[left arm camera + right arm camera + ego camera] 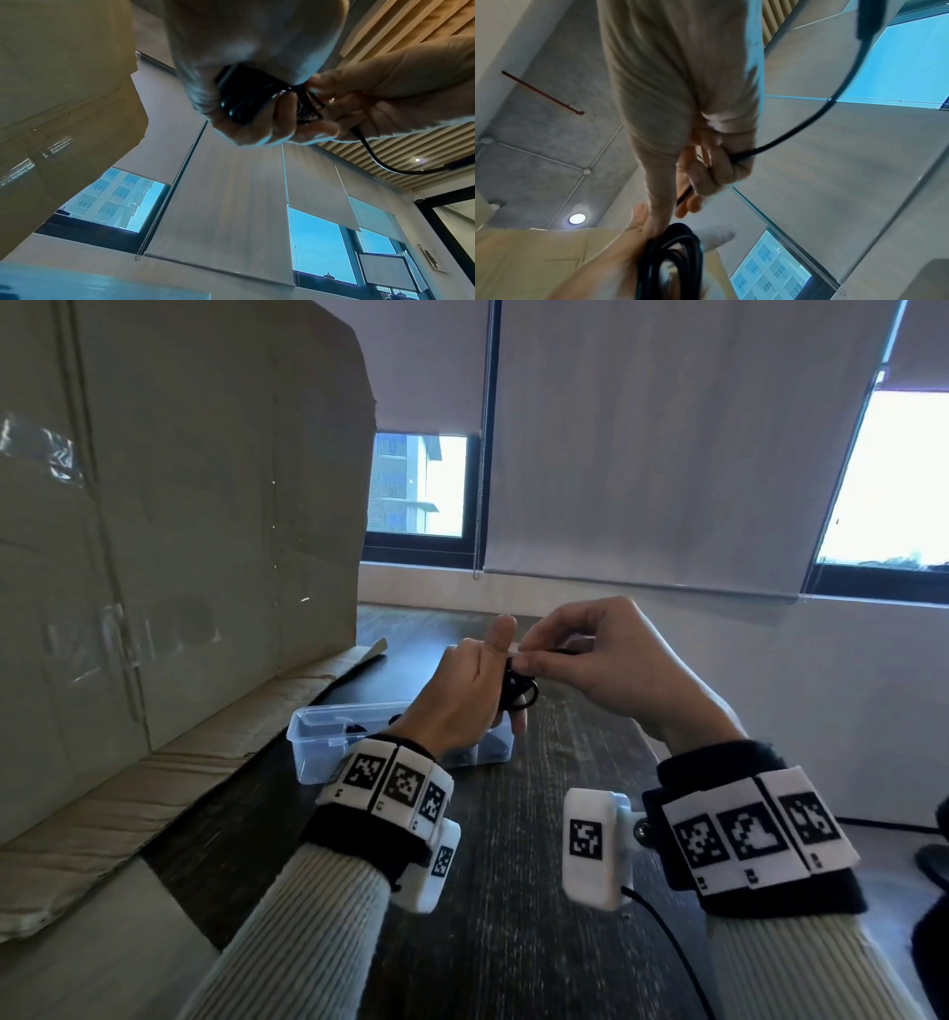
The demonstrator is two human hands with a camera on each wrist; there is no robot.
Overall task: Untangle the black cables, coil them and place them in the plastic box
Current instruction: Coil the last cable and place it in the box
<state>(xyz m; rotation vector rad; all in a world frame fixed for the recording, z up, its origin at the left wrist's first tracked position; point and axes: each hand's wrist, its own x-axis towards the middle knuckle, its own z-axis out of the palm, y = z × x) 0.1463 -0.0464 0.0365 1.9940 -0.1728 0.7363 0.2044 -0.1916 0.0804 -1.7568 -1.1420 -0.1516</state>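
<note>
Above the dark table, my left hand (493,695) grips a small coil of black cable (524,693), fingers curled round it and thumb pointing up. In the left wrist view the coil (241,101) sits inside those curled fingers. My right hand (526,660) pinches the cable's loose end right at the coil's top. In the right wrist view a free length of cable (808,121) arcs away from that hand (706,172), with the coil (675,257) below. The clear plastic box (318,742) stands open just beyond my left wrist, with dark items inside.
A big cardboard box (179,531) fills the left side, and its flaps (154,783) lie flat on the table (513,891) against the plastic box. Behind the table are a white wall and windows. A dark object (934,860) shows at the right edge.
</note>
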